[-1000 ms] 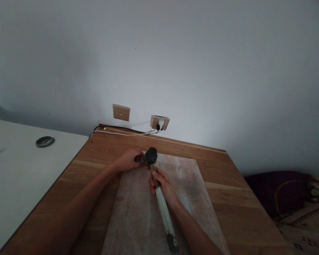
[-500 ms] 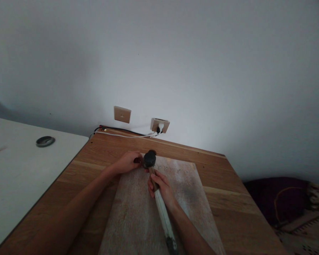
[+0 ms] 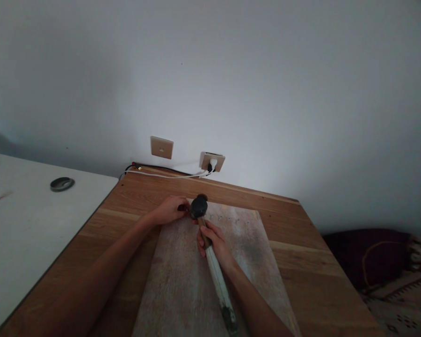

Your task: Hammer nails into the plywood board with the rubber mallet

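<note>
My right hand (image 3: 213, 241) is wrapped round the wooden handle of a hammer (image 3: 215, 276), close under its dark head (image 3: 199, 206). The head hangs over the far end of a pale worn board (image 3: 182, 281) lying on the wooden table (image 3: 294, 252). My left hand (image 3: 170, 209) rests at the board's far left corner, fingers pinched together right beside the hammer head. What it pinches is too small and dark to make out.
A white surface (image 3: 24, 229) adjoins the table on the left, with a dark round disc (image 3: 62, 184) on it. On the wall behind are a switch plate (image 3: 161, 147) and a socket (image 3: 212, 162) with plugged cables. Dark patterned fabric (image 3: 379, 257) lies at the right.
The hammer head dipped slightly toward the board half a second ago and is back up a little now. My left hand has stayed pinched in the same spot.
</note>
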Motion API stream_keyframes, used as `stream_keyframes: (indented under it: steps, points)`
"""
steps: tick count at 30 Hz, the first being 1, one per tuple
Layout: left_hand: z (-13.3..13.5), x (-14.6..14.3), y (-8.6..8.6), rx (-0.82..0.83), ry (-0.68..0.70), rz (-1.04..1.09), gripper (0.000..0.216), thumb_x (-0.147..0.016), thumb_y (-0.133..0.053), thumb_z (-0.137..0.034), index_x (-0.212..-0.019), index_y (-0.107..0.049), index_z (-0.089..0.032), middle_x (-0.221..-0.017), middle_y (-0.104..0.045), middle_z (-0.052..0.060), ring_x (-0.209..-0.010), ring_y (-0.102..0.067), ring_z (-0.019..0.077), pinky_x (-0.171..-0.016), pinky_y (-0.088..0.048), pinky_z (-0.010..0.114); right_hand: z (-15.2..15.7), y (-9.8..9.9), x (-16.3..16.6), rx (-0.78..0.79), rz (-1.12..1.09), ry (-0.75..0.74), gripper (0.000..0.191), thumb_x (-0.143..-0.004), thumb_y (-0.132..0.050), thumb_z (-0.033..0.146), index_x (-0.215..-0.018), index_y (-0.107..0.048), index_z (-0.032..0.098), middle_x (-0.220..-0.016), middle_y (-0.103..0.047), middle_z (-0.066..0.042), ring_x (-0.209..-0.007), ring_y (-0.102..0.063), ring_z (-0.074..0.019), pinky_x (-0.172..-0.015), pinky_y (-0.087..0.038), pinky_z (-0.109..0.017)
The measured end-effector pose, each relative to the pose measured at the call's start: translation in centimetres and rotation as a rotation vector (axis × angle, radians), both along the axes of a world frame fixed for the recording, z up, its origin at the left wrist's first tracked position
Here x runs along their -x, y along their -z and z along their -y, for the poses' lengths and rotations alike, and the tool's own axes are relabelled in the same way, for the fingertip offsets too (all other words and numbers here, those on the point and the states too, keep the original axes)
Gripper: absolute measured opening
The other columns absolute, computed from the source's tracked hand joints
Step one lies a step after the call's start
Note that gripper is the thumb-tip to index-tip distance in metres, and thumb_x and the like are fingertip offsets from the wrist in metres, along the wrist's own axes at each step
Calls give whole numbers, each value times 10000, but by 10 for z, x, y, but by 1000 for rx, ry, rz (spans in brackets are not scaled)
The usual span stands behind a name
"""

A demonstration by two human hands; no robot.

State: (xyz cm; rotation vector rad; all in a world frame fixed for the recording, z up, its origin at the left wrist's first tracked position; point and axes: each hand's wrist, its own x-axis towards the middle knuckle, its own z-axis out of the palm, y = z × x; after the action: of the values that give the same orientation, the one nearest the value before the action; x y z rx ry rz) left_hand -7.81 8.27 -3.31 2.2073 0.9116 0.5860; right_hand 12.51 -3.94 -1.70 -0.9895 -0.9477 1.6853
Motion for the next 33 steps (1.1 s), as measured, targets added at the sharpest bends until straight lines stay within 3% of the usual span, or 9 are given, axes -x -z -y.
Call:
stream_keyframes:
  steps: [4,8,14,19,26,29,33]
  points:
    - [0,0,-1,7,11,12,211,-842,-628,-212,-1012,-750,-183,-980,-760,53,-925,-687,226,-844,-498,286,-1,-1,-2,4,50,-56,446,-826,-749,563,-1043,-682,179,-560,-555,70,-363,-474,-91,-335,-318,-210]
    - [1,-1,-3,0,-8,-6,159,-847,-620,-223,-929,-747,-172,-900,-747,50,-825,-673,200,-769,-478,267,4,-4,-2,-19,81,-52,477,-802,-797,570,-1066,-672,193,-574,-570,71,-372,-471,-88,-340,-313,-209]
    - [1,-1,-4,8,-30,-18,148,-847,-658,-279,-901,-744,-171,-891,-737,52,-825,-671,193,-763,-467,271,6,-17,-6,-81,-105,222,420,-813,-806,533,-1053,-672,215,-690,-684,11,-563,-602,-137,-498,-450,-236]
    - [0,-1,-5,19,-17,-30,154,-852,-663,-285,-913,-749,-172,-895,-736,48,-822,-670,193,-762,-462,275,19,-33,-31,21,-129,329,413,-720,-882,491,-946,-723,185,-819,-734,-52,-794,-655,-189,-692,-524,-287]
    - [-1,-2,-9,48,-1,-41,182,-836,-655,-315,-902,-753,-177,-904,-731,51,-822,-661,197,-769,-465,280,78,-29,-66,281,-47,487,465,-664,-940,478,-954,-768,157,-649,-528,61,-518,-462,-72,-441,-381,-190]
    - [0,-3,-11,60,-9,-38,204,-838,-642,-336,-899,-750,-174,-899,-729,54,-812,-661,200,-761,-471,282,98,-26,-72,380,-18,650,483,-650,-949,493,-961,-774,168,-669,-607,45,-513,-519,-71,-446,-433,-173]
    - [-1,-4,-10,66,-23,-53,205,-831,-638,-349,-890,-739,-181,-891,-730,55,-815,-668,212,-762,-477,293,111,-22,-68,348,21,780,488,-672,-927,516,-1025,-777,215,-706,-692,26,-473,-534,-93,-389,-427,-198]
